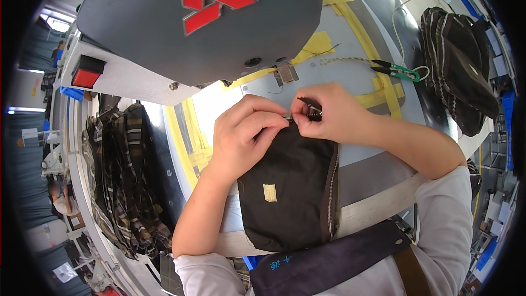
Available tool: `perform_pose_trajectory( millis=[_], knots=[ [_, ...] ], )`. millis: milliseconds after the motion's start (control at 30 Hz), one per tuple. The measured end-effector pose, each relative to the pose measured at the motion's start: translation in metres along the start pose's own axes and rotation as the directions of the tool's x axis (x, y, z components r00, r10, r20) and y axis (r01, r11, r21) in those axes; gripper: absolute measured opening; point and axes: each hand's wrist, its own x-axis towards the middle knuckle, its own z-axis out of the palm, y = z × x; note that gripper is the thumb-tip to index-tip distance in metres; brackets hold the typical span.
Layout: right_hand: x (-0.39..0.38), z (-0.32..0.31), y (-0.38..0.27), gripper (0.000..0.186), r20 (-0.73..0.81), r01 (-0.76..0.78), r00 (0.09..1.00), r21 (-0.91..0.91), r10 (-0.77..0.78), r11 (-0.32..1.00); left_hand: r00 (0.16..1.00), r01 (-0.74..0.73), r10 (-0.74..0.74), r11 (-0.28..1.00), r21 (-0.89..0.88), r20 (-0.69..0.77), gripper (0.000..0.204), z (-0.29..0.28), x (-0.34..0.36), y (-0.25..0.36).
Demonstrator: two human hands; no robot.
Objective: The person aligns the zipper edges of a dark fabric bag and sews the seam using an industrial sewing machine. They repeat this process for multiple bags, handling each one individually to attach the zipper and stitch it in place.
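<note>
A dark brown fabric bag (290,181) lies at the table's near edge, with a small beige label (269,193) on its face. A metal zipper (332,192) runs down its right side. My left hand (244,134) pinches the bag's top corner between thumb and fingers. Right beside it, my right hand (331,112) is closed on a short dark strip (311,108) at the same corner; whether it is a strap or a zipper end is hard to tell. The fingertips almost meet and hide the spot between them.
A grey sewing machine head (137,38) with a red emblem overhangs the worktop, near a metal plate (286,73). Yellow tape (192,131) marks the surface. Green-handled thread snips (402,71) lie at the right. Dark zippered bags (460,71) and plaid fabric pieces (129,181) flank the table.
</note>
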Motion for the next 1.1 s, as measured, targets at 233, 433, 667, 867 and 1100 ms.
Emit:
perform_pose_trajectory(
  millis=[233, 433, 667, 867, 1100],
  knots=[
    [-0.002, -0.001, 0.001, 0.01, 0.003, 0.17, 0.985, -0.101, -0.17, 0.98, 0.998, 0.045, -0.046, 0.999, -0.027, -0.051, 0.024, 0.001, -0.004, -0.003],
    [-0.001, -0.001, 0.011, 0.011, 0.029, 0.352, 0.935, -0.2, -0.354, 0.914, 0.997, 0.072, -0.073, 0.992, -0.102, -0.009, 0.023, -0.001, -0.003, -0.001],
    [-0.003, 0.002, 0.003, 0.008, -0.004, 0.3, 0.951, -0.215, -0.308, 0.929, 0.998, 0.002, -0.006, 0.998, 0.062, 0.068, 0.023, 0.0, -0.003, 0.003],
    [0.001, -0.002, -0.005, 0.011, -0.034, -0.065, 0.997, 0.07, 0.068, 0.995, 0.974, -0.218, 0.227, 0.949, 0.226, -0.015, 0.018, 0.002, 0.0, 0.003],
    [0.005, 0.001, -0.002, 0.017, -0.09, -0.08, 0.992, 0.107, 0.09, 0.991, 0.974, -0.222, 0.223, 0.924, 0.312, 0.031, 0.018, 0.006, 0.001, 0.007]
  ],
)
